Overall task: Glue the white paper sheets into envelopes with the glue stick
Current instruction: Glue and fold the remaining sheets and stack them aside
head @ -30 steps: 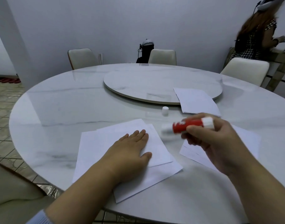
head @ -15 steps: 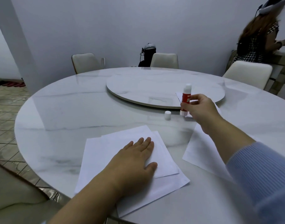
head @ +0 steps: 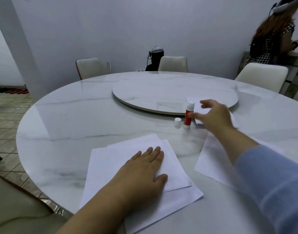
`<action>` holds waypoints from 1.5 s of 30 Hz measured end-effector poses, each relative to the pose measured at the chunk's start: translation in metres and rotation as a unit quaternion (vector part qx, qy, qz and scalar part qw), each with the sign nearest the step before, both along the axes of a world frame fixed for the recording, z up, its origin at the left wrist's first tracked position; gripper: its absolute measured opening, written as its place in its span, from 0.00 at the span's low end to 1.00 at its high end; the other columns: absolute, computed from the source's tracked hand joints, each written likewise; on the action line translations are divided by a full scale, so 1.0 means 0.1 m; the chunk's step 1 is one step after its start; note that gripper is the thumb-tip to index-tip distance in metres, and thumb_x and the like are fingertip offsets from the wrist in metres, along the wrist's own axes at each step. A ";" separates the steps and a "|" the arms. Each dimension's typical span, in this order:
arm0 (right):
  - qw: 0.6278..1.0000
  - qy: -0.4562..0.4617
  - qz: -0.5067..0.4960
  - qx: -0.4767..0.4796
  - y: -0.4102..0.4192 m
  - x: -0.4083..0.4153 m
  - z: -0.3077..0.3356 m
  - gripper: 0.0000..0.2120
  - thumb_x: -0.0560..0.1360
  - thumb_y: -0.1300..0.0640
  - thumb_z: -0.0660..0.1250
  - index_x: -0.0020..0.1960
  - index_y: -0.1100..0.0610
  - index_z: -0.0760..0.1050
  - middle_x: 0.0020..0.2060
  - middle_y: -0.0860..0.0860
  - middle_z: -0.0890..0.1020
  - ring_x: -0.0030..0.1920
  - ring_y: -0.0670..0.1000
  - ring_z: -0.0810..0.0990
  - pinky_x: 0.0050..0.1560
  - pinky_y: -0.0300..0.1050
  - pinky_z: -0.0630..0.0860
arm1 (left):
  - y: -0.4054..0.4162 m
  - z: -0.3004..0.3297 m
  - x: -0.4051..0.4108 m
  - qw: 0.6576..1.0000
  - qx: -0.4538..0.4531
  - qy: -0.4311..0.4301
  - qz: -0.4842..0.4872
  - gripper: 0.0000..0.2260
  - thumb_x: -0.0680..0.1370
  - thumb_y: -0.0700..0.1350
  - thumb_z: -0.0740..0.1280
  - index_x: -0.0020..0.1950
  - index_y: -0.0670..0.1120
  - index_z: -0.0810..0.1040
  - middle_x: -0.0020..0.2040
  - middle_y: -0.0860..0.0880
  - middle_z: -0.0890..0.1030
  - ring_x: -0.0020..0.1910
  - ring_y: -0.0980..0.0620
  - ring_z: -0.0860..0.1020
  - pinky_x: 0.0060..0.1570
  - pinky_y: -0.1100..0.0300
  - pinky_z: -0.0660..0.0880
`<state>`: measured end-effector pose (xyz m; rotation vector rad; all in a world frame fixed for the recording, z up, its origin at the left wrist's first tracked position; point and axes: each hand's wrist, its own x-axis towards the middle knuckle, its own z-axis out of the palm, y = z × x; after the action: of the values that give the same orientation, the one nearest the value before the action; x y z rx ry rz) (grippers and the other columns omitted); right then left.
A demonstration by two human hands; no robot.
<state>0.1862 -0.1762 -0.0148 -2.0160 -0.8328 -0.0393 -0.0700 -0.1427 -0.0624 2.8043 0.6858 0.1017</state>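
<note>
— Since half a second ago, what is changing?
— Letting go: the right hand (head: pixel 214 115) is no longer gripping the red glue stick with white ends (head: pixel 188 115), which is now standing upright on its own on the round white marble table (head: pixel 68 125). Fingers are spreading loosely, holding nothing, blurred just beside the stick.

— And nearest the camera?
— Left hand (head: pixel 144 171) is lying flat, fingers straight, pressing on the folded white paper sheet (head: pixel 171 168), which is resting on a larger white sheet (head: pixel 170 203). To the right, another white sheet (head: pixel 210 162) is lying partly under the blue-sleeved forearm (head: pixel 271 186).

— Anything crowding the glue?
— Its small white cap (head: pixel 177 122) is standing just left of it. Behind the right hand, a white paper stack (head: pixel 197 107) is overlapping the edge of the round marble turntable (head: pixel 161 92).

— Farther off?
— Cream chairs (head: pixel 90 68) are ringing the table, a black bag (head: pixel 155 59) is sitting by the wall, and a person in a checked top (head: pixel 270 48) is standing at the far right.
</note>
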 end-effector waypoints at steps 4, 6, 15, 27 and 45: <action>0.978 0.014 -0.024 -0.205 -0.70 0.35 0.42 0.31 0.62 0.49 0.80 0.62 0.58 0.78 0.61 0.55 0.80 0.58 0.55 0.77 0.58 0.46 0.69 | 0.00 0.01 0.00 1.000 0.003 0.002 -0.002 0.27 0.80 0.56 0.49 0.76 0.54 0.42 0.77 0.58 0.41 0.74 0.62 0.40 0.71 0.63 0.37; 0.894 -0.008 -0.050 -0.446 -1.03 0.38 0.46 0.39 0.62 0.44 0.79 0.68 0.58 0.72 0.66 0.55 0.75 0.65 0.56 0.73 0.63 0.46 0.67 | 0.00 0.03 0.03 1.000 0.003 0.004 -0.006 0.27 0.80 0.55 0.49 0.76 0.54 0.42 0.77 0.58 0.41 0.74 0.63 0.40 0.71 0.65 0.36; 0.909 -0.123 -0.130 -0.377 -1.60 0.26 -0.08 0.23 0.63 0.47 0.75 0.57 0.46 0.76 0.46 0.47 0.79 0.47 0.53 0.76 0.50 0.47 0.73 | 0.05 0.09 0.13 0.999 -0.030 0.021 -0.021 0.27 0.79 0.57 0.52 0.76 0.58 0.45 0.76 0.63 0.43 0.68 0.70 0.41 0.64 0.70 0.36; 0.981 0.194 -0.004 0.002 -1.97 0.15 0.30 0.31 0.46 0.51 0.83 0.47 0.57 0.82 0.41 0.57 0.86 0.41 0.63 0.85 0.42 0.53 0.82 | 0.07 0.27 -0.06 0.905 -0.210 -0.355 0.102 0.12 0.77 0.56 0.61 0.59 0.66 0.72 0.61 0.63 0.74 0.61 0.62 0.72 0.55 0.67 0.66; 0.874 0.323 0.268 0.246 -0.78 -0.88 0.18 0.41 0.56 0.61 0.77 0.66 0.47 0.68 0.45 0.55 0.87 0.46 0.55 0.86 0.41 0.45 0.82 | 0.15 0.63 -0.55 0.780 -0.384 -0.475 0.137 0.37 0.60 0.42 0.76 0.64 0.65 0.68 0.43 0.51 0.86 0.41 0.49 0.85 0.34 0.57 0.80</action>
<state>0.0982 -0.2538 0.0034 -1.1429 -0.8017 0.6443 -0.1249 -0.1280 0.0011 1.5305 0.6292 0.9642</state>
